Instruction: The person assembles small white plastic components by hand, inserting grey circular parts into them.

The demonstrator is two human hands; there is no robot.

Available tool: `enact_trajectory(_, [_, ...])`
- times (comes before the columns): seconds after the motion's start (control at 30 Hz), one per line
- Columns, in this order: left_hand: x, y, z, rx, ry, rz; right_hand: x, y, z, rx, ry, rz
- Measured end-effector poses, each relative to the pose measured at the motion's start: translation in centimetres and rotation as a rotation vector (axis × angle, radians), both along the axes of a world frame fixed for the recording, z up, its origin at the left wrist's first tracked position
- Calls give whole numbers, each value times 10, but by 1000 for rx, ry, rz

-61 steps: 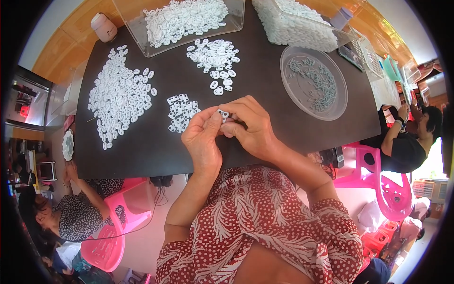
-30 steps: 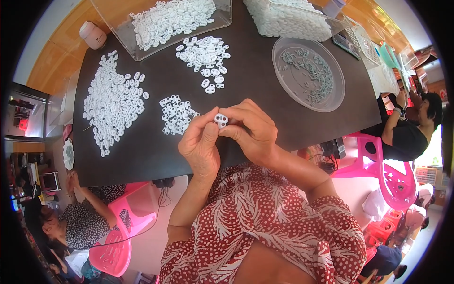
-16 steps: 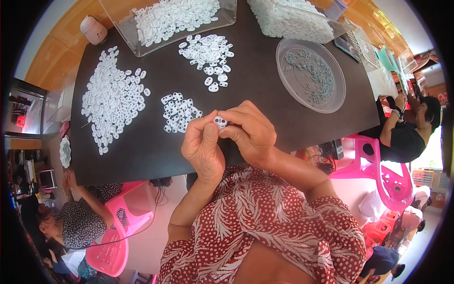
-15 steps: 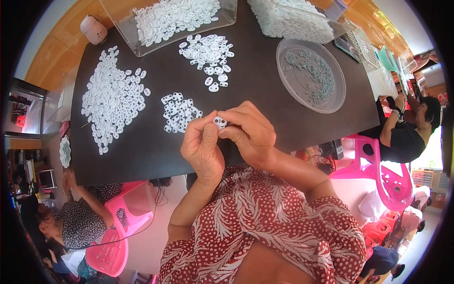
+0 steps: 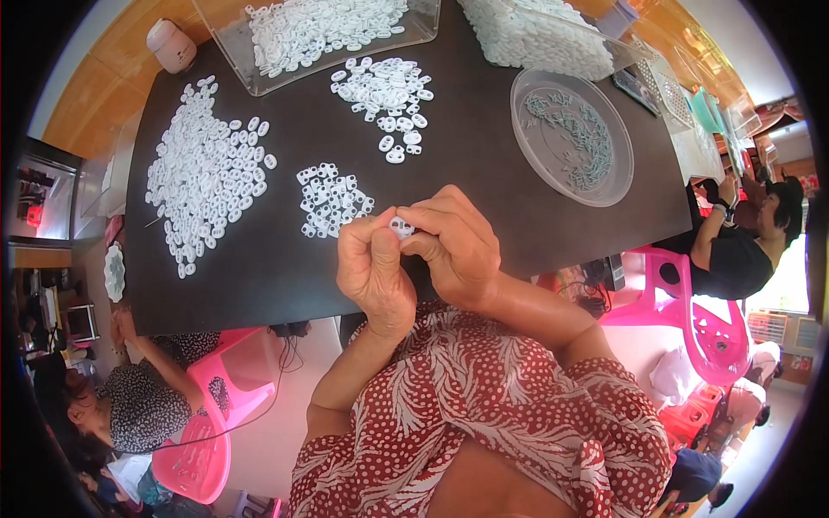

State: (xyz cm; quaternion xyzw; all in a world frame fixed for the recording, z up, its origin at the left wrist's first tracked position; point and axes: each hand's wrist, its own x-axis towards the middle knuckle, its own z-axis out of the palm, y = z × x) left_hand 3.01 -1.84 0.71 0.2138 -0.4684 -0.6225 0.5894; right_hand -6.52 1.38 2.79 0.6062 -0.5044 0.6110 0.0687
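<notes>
Workshop, seemingly — white parts [image 5: 210, 173] heaped on dark table [image 5: 471, 112], people [image 5: 147, 404] seated around.

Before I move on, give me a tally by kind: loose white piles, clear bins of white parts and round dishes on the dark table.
Loose piles of white parts: 3
Clear bins of white parts: 2
Round dish: 1
Total: 6
Not counted: the white part between left hand and right hand.

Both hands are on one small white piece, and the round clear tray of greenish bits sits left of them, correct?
Wrong side: the head view shows the round clear tray of greenish bits to the right of the left hand and right hand, both on one small white piece.
</notes>
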Motion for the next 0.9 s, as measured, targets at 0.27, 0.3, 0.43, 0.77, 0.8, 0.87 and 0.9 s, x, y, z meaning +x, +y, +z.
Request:
enact_trajectory(0.27, [-1,-2,-4,18,28,-4,0,-4,-4,60,-7,7])
enact_trajectory(0.3, [-1,-3,-5,18,-5,15,0,-5,-3,75,-6,6])
enact_trajectory(0.43, [2,-4,-2,4,-108,-1,-4,-4,0,45,44,-44])
enact_trajectory(0.77, [8,-17,11,94,-294,-178,-47,1,31,370,-112,-88])
enact_trajectory(0.8, [9,-22,9,108,-302,-164,-58,-1,39,354,-61,-146])
enact_trajectory(0.87, [11,-35,10,87,-373,-142,-89,-8,57,307,82,-251])
enact_trajectory(0.9, [13,-41,10,48,-414,-133,-104,-13,68,289,146,-295])
